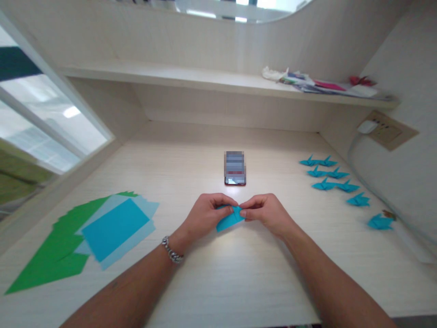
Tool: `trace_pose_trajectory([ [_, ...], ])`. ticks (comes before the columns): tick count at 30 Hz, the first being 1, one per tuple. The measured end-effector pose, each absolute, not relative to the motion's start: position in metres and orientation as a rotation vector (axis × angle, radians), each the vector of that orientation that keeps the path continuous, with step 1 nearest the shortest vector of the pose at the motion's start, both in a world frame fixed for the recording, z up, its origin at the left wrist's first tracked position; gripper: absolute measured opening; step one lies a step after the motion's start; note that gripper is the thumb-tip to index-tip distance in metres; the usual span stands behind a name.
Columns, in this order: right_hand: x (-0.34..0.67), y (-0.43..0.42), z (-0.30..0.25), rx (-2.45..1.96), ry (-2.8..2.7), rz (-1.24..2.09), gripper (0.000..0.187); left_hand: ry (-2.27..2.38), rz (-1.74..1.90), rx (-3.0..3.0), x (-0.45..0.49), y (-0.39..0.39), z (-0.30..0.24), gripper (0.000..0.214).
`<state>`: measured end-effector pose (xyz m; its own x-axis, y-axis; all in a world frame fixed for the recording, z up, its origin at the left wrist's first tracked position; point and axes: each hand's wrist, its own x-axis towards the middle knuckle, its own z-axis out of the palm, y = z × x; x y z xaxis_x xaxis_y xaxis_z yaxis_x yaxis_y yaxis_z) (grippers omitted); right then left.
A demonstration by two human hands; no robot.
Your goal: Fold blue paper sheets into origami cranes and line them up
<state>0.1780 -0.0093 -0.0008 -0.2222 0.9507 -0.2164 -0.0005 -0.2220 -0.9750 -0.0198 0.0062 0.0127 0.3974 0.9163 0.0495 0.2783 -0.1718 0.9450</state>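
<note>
Both my hands meet over the middle of the pale wooden desk, pinching one small folded piece of blue paper. My left hand has its fingers curled over the paper's left upper edge, and a metal bracelet sits on that wrist. My right hand pinches the paper's right tip between thumb and fingers. The paper's lower corner pokes out below the hands, close to the desk top.
A phone lies just beyond my hands. A fan of green and blue paper sheets lies at the left. Several folded blue paper cranes lie in rows at the right. A shelf holds papers; a wall socket sits on the right.
</note>
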Motion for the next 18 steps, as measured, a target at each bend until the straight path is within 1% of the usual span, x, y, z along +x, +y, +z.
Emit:
trace_pose_trajectory([
  [10,0.1769,-0.0106,0.0024,-1.261,-1.238,1.523,0.025,0.975,0.851,1.501,-0.0199,0.0081,0.0113,0.016],
  [18,0.1773,-0.0109,0.0037,-1.268,-1.254,1.517,0.025,0.943,0.844,1.501,-0.0219,0.0082,0.0106,0.019],
])
